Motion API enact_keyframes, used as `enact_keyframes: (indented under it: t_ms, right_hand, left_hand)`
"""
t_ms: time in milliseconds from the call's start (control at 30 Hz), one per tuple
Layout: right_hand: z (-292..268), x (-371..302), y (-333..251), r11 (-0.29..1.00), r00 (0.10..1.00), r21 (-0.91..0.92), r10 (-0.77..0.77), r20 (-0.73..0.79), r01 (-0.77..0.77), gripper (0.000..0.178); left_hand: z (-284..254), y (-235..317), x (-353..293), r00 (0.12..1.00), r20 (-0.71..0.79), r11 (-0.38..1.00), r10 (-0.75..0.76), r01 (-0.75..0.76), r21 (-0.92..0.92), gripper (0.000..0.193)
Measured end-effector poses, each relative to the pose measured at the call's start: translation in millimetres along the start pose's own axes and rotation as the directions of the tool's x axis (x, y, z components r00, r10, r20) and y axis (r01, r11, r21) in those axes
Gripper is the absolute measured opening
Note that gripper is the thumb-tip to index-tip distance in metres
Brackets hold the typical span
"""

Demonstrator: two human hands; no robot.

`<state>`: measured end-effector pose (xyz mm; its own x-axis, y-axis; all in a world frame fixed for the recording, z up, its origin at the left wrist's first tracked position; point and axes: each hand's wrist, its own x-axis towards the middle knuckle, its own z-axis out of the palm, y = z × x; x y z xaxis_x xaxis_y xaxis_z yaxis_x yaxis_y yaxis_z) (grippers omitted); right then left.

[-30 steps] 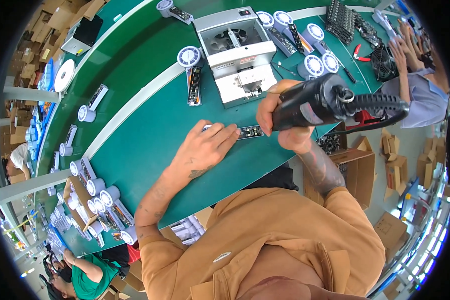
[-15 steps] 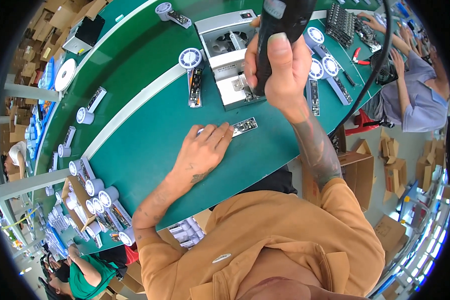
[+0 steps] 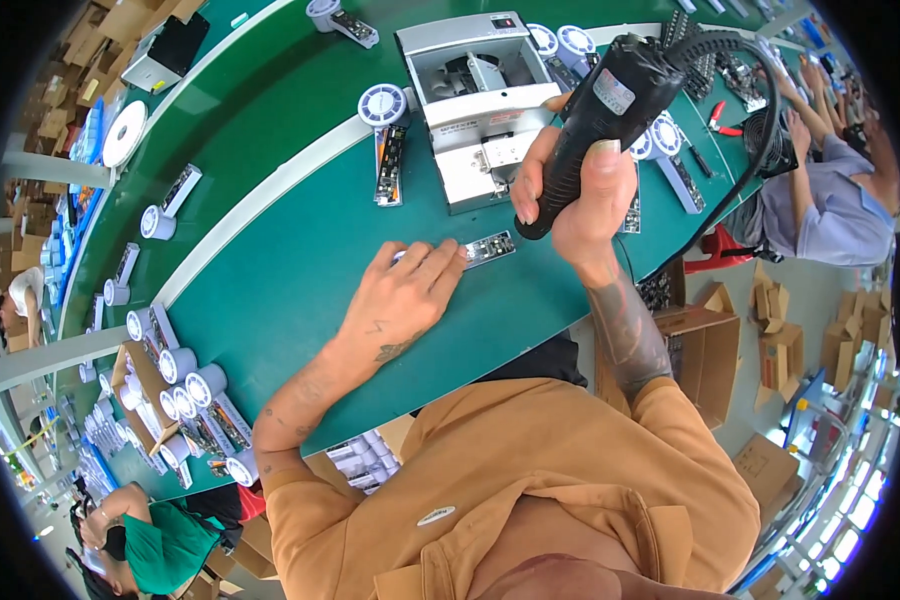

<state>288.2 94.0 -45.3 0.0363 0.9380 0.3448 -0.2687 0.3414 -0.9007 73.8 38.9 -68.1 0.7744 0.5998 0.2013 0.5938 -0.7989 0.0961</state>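
My left hand (image 3: 395, 305) lies palm down on a white handheld fan, closed over its body and hiding most of it. The exposed circuit board (image 3: 490, 248) pokes out past my fingertips on the green bench. In my right hand (image 3: 582, 205) is a black corded electric screwdriver (image 3: 610, 100), fingers wrapped round its grip and thumb along the side. Its lower end hangs above the bench, right of the board; I cannot make out a bit. Just beyond stands a grey metal screw feeder (image 3: 480, 125).
A fan with open handle (image 3: 382, 105) stands left of the feeder. More fans (image 3: 208, 385) crowd the bench's left end around a cardboard box (image 3: 135, 385). Red-handled pliers (image 3: 722, 120) lie at the right, near a co-worker (image 3: 825, 205). The screwdriver's cord (image 3: 735, 190) loops down on the right.
My right hand has drawn the screwdriver down and nearer to me, tilting it so its top leans right. My left hand stays on the fan.
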Motion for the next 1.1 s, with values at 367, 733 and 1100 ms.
enact_keyframes:
  t_ms: [367,733,1100]
  right_hand:
    - [-2.4,-38.1,6.3,0.985,0.985,0.166,0.013,0.170,-0.042,0.078]
    - [19.0,43.2,-24.5,0.965,0.973,-0.127,-0.232,0.005,0.231,0.088]
    - [33.4,9.7,-12.1,0.998,0.997,0.026,-0.057,0.049,0.056,0.085]
  left_hand:
    - [-3.5,-0.8,-0.7,1.000,-0.020,1.000,-0.016,0.016,-0.017,0.029]
    - [-2.8,16.2,13.9,0.991,-0.088,0.994,-0.100,0.095,-0.055,0.039]
    - [-49.1,12.4,-7.0,0.929,0.161,0.941,-0.334,0.319,0.110,0.059]
